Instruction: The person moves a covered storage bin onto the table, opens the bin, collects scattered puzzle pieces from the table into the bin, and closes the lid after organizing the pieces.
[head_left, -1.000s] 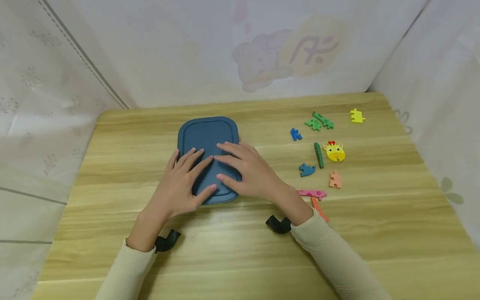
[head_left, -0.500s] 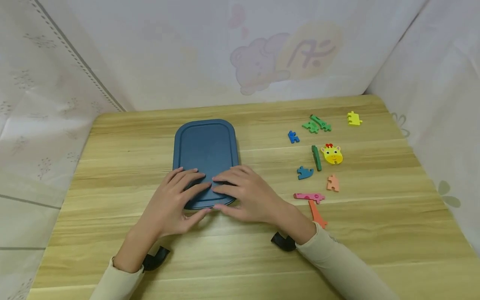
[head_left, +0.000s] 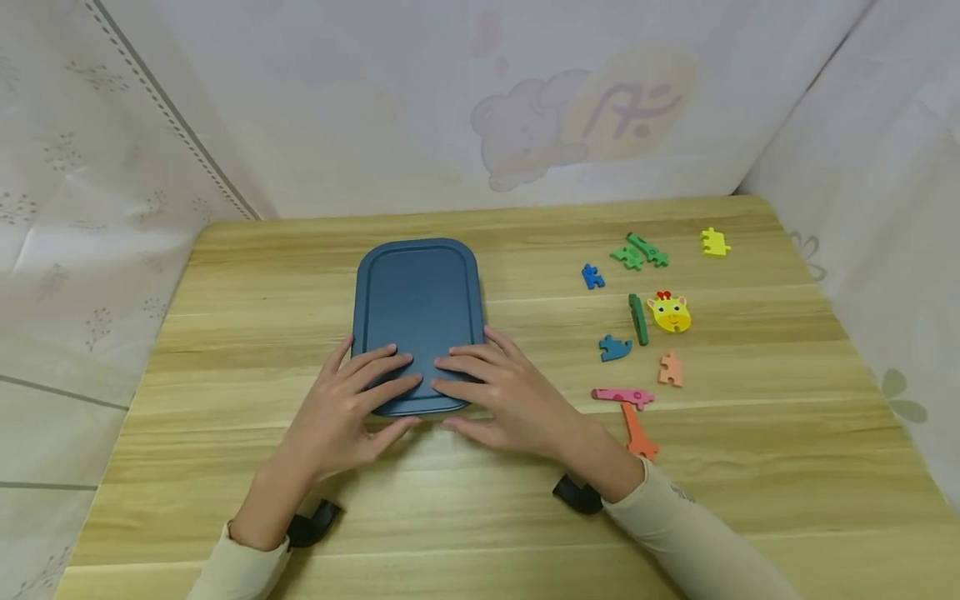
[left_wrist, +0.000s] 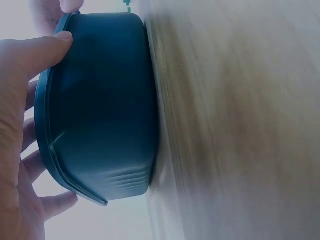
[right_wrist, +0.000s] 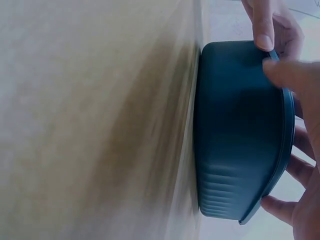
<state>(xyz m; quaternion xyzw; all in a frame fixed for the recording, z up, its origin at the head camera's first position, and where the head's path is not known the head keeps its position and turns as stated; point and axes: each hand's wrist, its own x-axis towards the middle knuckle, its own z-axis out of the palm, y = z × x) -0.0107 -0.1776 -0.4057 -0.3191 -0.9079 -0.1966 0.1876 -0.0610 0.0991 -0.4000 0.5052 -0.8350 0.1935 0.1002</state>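
A dark blue plastic box stands on the table, its flat lid (head_left: 420, 292) in place. Over the lid's near left corner lies my left hand (head_left: 341, 412), fingers on top and thumb at the near rim. My right hand (head_left: 517, 400) mirrors it at the near right corner, with its little finger along the right side. In the left wrist view, the left thumb touches the rim above the box wall (left_wrist: 105, 105). The right wrist view shows the right thumb, blurred, at the rim over the same wall (right_wrist: 237, 120). The box's contents are hidden.
Right of the box lie several puzzle pieces: a giraffe head (head_left: 670, 313), a yellow piece (head_left: 714, 242), a pink strip (head_left: 622, 397), an orange one (head_left: 637, 432), plus green and blue ones. Black curved pieces (head_left: 315, 523) sit at both wrists. Curtains surround the wooden table (head_left: 247, 350).
Both hands have slid from the middle of the lid to its near edge, and the thumbs have come down to the rim. The right little finger now lies at the side. The box stays put.
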